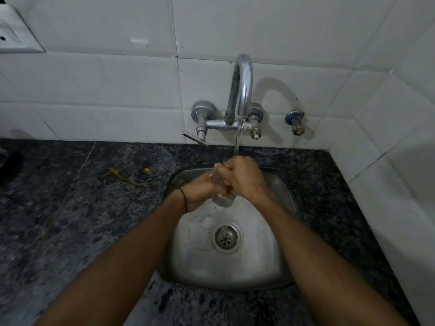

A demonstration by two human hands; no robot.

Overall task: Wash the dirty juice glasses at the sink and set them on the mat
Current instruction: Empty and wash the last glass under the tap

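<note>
Bare forearms [131, 243] reach over the small stainless steel sink [235, 280], where the left hand [200, 191] grips a clear juice glass [222, 199] and the right hand [242, 177] curls round its top, under water from the curved chrome tap [243, 85]; better to turn it slowly, holding firm against wet slip

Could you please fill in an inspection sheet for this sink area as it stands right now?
Surface: dark speckled counter, with a steel sink set in.
Job's things: one juice glass held over the sink under the running tap; mat not in view.
Clutter: yellow smear on the counter; dark object at the left edge, unclear.
Hands: left hand and right hand both grip the glass.
Cables: nothing seen.
Surroundings: white tiled wall, wall socket, blue valve.
</note>
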